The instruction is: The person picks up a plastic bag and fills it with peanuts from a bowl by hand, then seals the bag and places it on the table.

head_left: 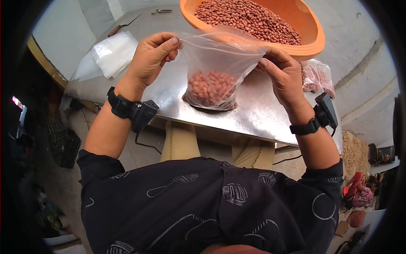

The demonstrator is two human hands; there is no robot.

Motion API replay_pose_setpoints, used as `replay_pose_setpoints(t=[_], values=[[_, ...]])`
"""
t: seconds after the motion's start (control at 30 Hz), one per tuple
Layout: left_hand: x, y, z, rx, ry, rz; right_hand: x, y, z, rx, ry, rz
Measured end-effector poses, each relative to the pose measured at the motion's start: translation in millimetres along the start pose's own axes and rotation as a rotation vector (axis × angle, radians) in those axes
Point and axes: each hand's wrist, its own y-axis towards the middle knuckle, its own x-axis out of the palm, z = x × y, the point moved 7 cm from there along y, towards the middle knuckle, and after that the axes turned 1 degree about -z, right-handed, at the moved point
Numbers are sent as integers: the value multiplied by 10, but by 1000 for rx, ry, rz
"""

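Note:
A clear zip bag (220, 57) stands upright on the metal table, its lower part filled with reddish-brown peanuts (211, 88). My left hand (155, 55) pinches the bag's top left corner between thumb and fingers. At the opposite top corner, my right hand (279, 72) grips the plastic the same way. The bag's top edge is stretched wide between both hands. Just behind it sits a large orange basin (312, 46) heaped with the same kind of peanuts.
Flat clear bags (113, 54) lie in a stack at the table's left. Behind them are a knife (122, 26) and a small metal tool (161, 11). Filled bags (317, 78) rest on the right. The metal table (148, 91) ends close to my body. A person (359, 192) sits far right.

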Motion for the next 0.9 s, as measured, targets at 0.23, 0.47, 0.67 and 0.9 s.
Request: replay_pose_setpoints(t=[0.23, 0.47, 0.67, 0.9], values=[[41, -18, 66, 52, -14, 38, -45, 42, -8, -99, -138, 151], [20, -33, 70, 72, -6, -2, 0, 48, -57, -124, -228, 155], [-16, -47, 76, 91, 8, 18, -12, 45, -58, -140, -252, 158], [-42, -1, 259, 210, 138, 29, -88, 58, -233, -191, -184, 126]])
